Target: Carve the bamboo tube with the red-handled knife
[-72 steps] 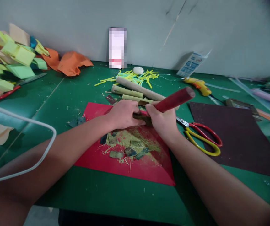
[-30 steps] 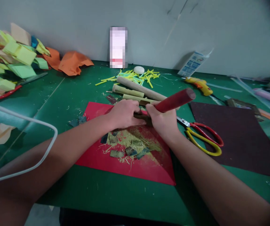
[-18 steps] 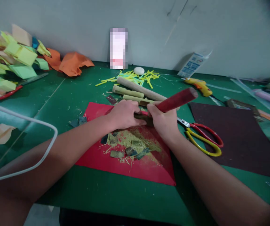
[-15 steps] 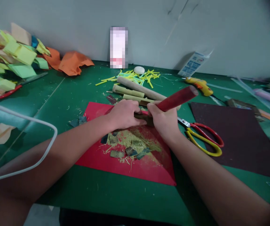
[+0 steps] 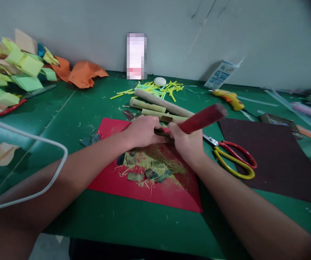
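Note:
My right hand (image 5: 189,142) is wrapped round a thick red rod-like handle (image 5: 204,117), which tilts up to the right; its working end is hidden under my fingers. My left hand (image 5: 144,131) lies beside it, fingers curled down. A dark brown strip (image 5: 163,133) spans the gap between both hands, and I cannot make out whether it belongs to the handle. Under them is a red sheet (image 5: 103,182), strewn with yellowish shavings (image 5: 150,159) and several dark flat chips (image 5: 135,176).
Bamboo pieces (image 5: 147,105) and a long pale stick (image 5: 166,102) lie just beyond my hands. Scissors (image 5: 234,159) rest at right, near a dark brown sheet (image 5: 264,155). A yellow glue gun (image 5: 230,98) lies farther back. A white cable (image 5: 36,133) crosses in front of my left arm.
My right hand and the red handle have shifted slightly left and down, with the handle's end lower. My left hand has stayed nearly in place.

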Demonstrator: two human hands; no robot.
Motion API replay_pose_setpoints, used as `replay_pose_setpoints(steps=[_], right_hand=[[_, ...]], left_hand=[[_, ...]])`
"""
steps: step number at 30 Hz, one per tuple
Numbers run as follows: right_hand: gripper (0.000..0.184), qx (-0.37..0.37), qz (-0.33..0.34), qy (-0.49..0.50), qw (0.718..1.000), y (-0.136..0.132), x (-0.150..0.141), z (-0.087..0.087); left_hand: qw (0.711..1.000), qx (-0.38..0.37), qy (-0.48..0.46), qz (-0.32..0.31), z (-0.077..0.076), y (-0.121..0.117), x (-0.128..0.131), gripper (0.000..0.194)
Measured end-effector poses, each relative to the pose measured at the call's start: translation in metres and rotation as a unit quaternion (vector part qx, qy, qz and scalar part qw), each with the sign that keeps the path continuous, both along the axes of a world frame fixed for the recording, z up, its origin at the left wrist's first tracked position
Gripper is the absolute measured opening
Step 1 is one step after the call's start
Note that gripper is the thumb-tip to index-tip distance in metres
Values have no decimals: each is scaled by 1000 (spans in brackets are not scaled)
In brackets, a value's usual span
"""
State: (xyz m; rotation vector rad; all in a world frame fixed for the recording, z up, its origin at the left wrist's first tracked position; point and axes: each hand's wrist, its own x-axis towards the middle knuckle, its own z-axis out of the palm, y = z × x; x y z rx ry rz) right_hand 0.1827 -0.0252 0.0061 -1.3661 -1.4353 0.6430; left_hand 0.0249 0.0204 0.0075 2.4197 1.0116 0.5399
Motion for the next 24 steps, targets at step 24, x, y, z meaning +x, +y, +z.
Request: replay_pose_setpoints(steps=[24], right_hand=[[32,-15,-35,24,999,9,4,3]], left_hand=[[987,147,62,-16,-8,-3,1,35]])
